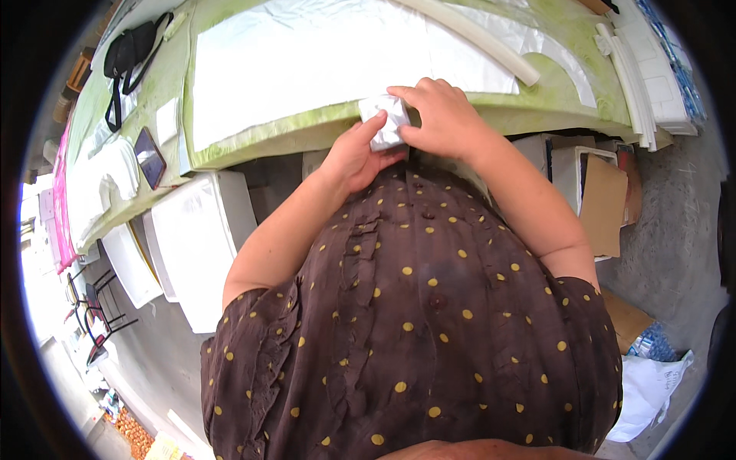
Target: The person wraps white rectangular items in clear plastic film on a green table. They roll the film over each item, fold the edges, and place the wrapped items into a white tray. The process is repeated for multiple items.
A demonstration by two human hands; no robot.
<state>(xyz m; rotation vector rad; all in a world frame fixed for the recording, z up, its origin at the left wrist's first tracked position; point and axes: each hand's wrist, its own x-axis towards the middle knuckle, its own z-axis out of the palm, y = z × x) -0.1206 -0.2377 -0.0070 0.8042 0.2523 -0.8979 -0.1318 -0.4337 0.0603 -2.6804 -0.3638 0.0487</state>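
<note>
A small white packet, blocky and slightly creased, is held between my two hands just off the near edge of the table. My left hand is closed around its lower left side, with the thumb lying on top and the other fingers underneath. On the packet's right side, my right hand grips its edge with thumb and index finger. Whether the packet is a box or folded sheet, I cannot make out. Just beyond my hands, a large white sheet lies over the green table cover.
A long white roll lies on the sheet at the far right. Left on the table are a phone, a black bag and white cloth or plastic. White boxes and cardboard stand below the edge.
</note>
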